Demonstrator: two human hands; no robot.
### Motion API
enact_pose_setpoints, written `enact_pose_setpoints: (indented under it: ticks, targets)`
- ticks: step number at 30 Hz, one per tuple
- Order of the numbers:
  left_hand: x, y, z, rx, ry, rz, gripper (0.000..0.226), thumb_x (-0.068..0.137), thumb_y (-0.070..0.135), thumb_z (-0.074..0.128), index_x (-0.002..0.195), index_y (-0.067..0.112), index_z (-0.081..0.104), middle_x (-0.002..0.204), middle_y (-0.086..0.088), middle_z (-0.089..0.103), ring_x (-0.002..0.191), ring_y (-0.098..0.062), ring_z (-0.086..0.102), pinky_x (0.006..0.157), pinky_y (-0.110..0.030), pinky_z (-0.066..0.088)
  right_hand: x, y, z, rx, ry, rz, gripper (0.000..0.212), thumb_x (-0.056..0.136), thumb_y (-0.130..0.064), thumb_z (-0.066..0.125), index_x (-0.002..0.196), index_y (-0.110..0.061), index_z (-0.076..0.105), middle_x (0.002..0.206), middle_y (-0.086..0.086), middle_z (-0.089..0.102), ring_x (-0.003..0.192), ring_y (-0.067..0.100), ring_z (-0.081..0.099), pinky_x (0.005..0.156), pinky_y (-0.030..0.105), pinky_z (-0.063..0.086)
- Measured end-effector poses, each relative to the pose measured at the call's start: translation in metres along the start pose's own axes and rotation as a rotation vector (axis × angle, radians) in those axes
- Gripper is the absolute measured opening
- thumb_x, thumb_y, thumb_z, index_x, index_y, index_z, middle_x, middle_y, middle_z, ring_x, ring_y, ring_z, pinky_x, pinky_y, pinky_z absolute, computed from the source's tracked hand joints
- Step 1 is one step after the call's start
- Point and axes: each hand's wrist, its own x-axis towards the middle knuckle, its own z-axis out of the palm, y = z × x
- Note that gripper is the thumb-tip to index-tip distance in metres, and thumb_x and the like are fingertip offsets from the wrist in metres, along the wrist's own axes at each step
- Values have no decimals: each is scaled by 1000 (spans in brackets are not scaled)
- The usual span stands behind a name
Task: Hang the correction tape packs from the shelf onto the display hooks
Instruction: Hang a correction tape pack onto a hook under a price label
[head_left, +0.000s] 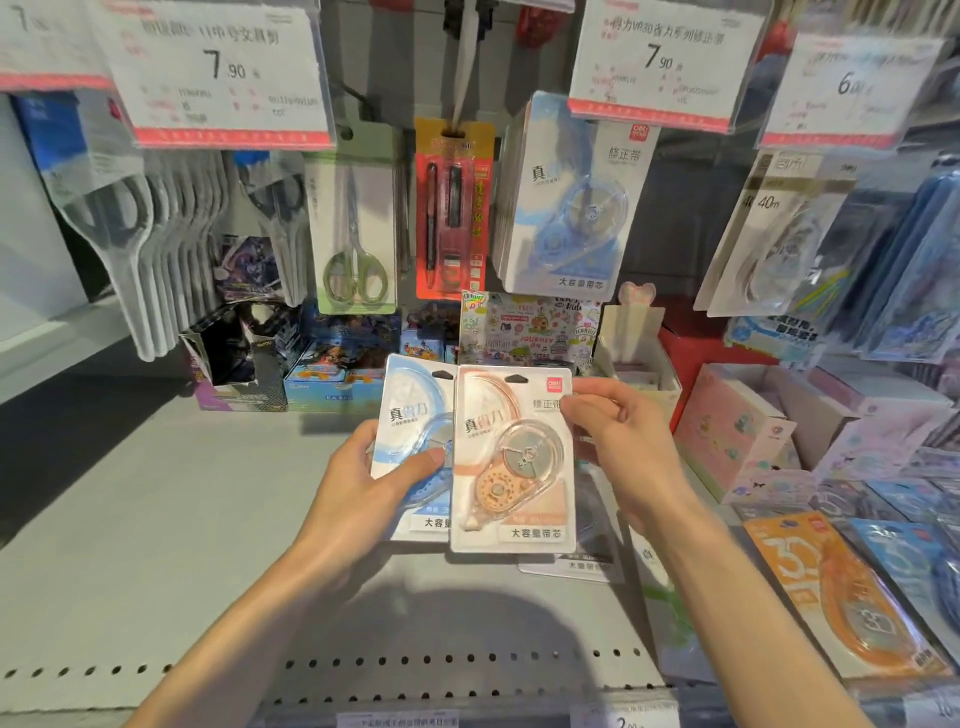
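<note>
Grey shelf (156, 519) below hanging stock. Above it, upright, hang-holes up: blue pack (410, 415) pinched by left hand (363, 483), peach pack (511, 457) overlapping it, gripped at its right edge by right hand (628, 441). Behind: hooked blue correction tape packs (571, 208), scissors (356, 239).

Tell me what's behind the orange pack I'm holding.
Behind the orange pack sits a blue pack, its left half showing, gripped by the left hand. The right hand pinches the orange pack's right edge. The blue pack's right half is covered.
</note>
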Motion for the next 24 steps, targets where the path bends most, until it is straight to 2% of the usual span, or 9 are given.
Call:
enact_pose_setpoints:
  ticks: [2, 6, 9, 11, 13, 15, 17, 20, 24]
  targets:
    - [-1, 3, 2, -15, -25, 17, 30, 88, 15, 79, 115, 22, 67, 104, 6, 82, 95, -16, 79, 73, -23, 61, 2, -2, 7, 7, 10, -6, 13, 94, -6, 70, 102, -17, 70, 84, -3, 82, 68, 6, 74, 59, 20, 57]
    - [0, 10, 4, -19, -29, 35, 39, 84, 13, 84, 118, 21, 67, 108, 4, 81, 98, -20, 79, 86, -40, 60, 3, -5, 16, 40, 20, -6, 12, 95, -7, 70, 100, -18, 69, 75, -7, 80, 61, 2, 71, 54, 17, 54]
    - [1, 13, 4, -9, -15, 66, 37, 84, 11, 83, 116, 21, 69, 106, 4, 82, 96, -19, 79, 87, -42, 60, 1, -9, 18, 27, 6, -26, 9, 97, -13, 70, 103, -20, 71, 80, -8, 80, 64, 1, 73, 55, 15, 54]
    - [3, 15, 4, -26, 15, 84, 37, 84, 10, 82, 117, 19, 69, 106, 3, 82, 97, -20, 79, 88, -43, 60, -5, -10, 15, 1, -44, -27, 9, 99, -25, 69, 106, -24, 73, 86, -13, 81, 72, -2, 75, 58, 11, 54]
    - [5, 17, 3, -72, 43, 90, 38, 84, 7, 81, 119, 16, 68, 107, 0, 82, 98, -23, 79, 90, -46, 60, -14, -11, 15, -40, -162, 17, 21, 94, -43, 70, 109, -29, 74, 95, -13, 81, 81, 1, 77, 62, 12, 56]
    - [7, 19, 3, -91, 61, 101, 39, 85, 7, 81, 121, 14, 67, 108, -1, 81, 99, -25, 79, 91, -48, 59, -23, -11, 17, -77, -257, 55, 32, 88, -50, 74, 110, -28, 74, 99, -8, 82, 85, 5, 78, 64, 14, 57]
    - [8, 21, 5, -74, 67, 131, 39, 84, 10, 82, 120, 15, 67, 108, 0, 81, 99, -22, 78, 87, -44, 61, -27, -11, 20, -32, -248, 48, 31, 88, -39, 79, 112, -20, 73, 100, -2, 83, 88, 10, 79, 65, 15, 56]
    - [8, 26, 8, -8, 81, 213, 37, 83, 20, 83, 117, 20, 68, 105, 9, 81, 97, -12, 78, 75, -23, 61, -29, -18, 18, 74, -200, 50, 32, 88, -24, 81, 115, -13, 69, 100, 2, 83, 89, 15, 80, 65, 16, 58]
    - [10, 42, 6, 62, 124, 304, 33, 86, 26, 81, 115, 23, 68, 104, 12, 81, 95, -9, 78, 76, -25, 60, -28, -29, 3, 111, -162, -4, 31, 90, -21, 78, 117, -16, 64, 100, 2, 83, 86, 18, 81, 61, 17, 58]
